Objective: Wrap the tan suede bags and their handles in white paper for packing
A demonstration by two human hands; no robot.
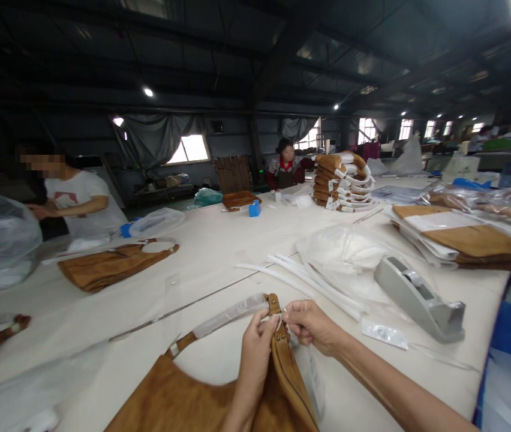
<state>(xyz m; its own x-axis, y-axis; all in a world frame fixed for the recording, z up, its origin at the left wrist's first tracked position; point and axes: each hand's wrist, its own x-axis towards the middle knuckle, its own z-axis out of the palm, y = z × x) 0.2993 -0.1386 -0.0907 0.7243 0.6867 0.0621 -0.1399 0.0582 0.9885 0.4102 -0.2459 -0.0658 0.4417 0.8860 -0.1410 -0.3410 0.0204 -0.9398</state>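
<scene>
A brown suede-like handbag [183, 399] lies in front of me at the table's near edge. Its shoulder strap [231, 313] arches up and is wrapped in whitish film. My left hand [254, 351] is closed on the strap's right end, by the riveted tab [274, 303]. From the right, my right hand [308, 324] pinches at the same joint, its fingertips almost touching the left thumb. Something small and white shows between the fingertips; its kind is hidden. Clear plastic [313, 378] hangs along the bag's right side.
A grey tape dispenser [417, 297] stands at right, near white foam tubes [313, 285] and a plastic bag [345, 252]. Stacked brown bags [327, 180] rise at the back; flat ones [475, 234] lie right. Another handbag [116, 264] lies left. Co-workers stand around the table [219, 240].
</scene>
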